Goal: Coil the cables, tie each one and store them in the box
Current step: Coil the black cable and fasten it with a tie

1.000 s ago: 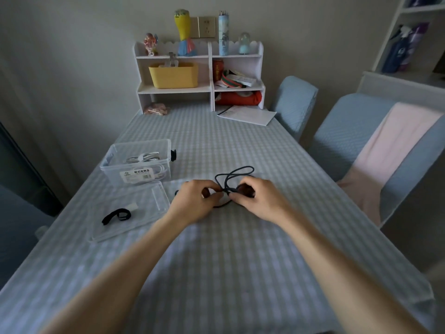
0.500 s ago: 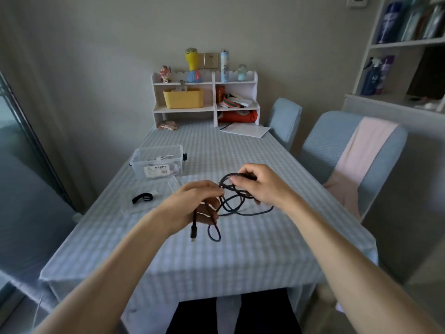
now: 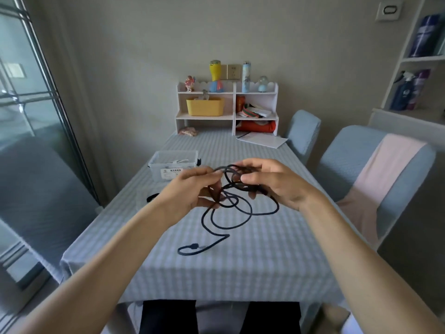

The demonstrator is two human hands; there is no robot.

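Dim, flat daylight from the glass door (image 3: 29,112) at 9 o'clock; soft, faint shadows across the worktop (image 3: 240,273). No glare. Slight motion blur on both hands (image 3: 190,191) and the black cable (image 3: 231,213). Strong wide-angle bending of shelves (image 3: 414,61) at 2 o'clock.

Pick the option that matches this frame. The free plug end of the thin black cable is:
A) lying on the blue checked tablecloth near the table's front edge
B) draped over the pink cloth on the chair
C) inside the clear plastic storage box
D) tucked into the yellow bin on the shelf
A: the thin black cable runs down from the left hand and right hand, and its plug end rests on the blue checked tablecloth.
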